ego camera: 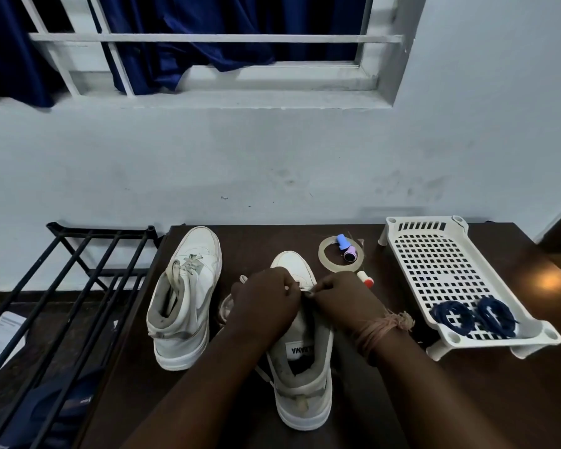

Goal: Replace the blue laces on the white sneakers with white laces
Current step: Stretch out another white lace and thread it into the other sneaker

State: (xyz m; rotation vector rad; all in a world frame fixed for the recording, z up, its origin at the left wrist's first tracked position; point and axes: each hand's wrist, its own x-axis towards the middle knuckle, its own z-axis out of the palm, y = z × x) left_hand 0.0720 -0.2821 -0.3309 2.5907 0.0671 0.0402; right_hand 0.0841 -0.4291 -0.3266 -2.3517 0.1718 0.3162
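White lace on the right sneaker, centre of the dark table: my left hand and right hand pinch it over the eyelets to thread it, blue laces parked in the white tray, left sneaker already laced.

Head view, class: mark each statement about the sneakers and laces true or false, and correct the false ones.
1. Both hands work at the near sneaker. True: left hand, right hand.
2. The blue laces lie on the floor. False: they lie coiled in the white tray.
3. The far sneaker already has white laces. True.
4. The tape roll sits inside the tray. False: it lies on the table.
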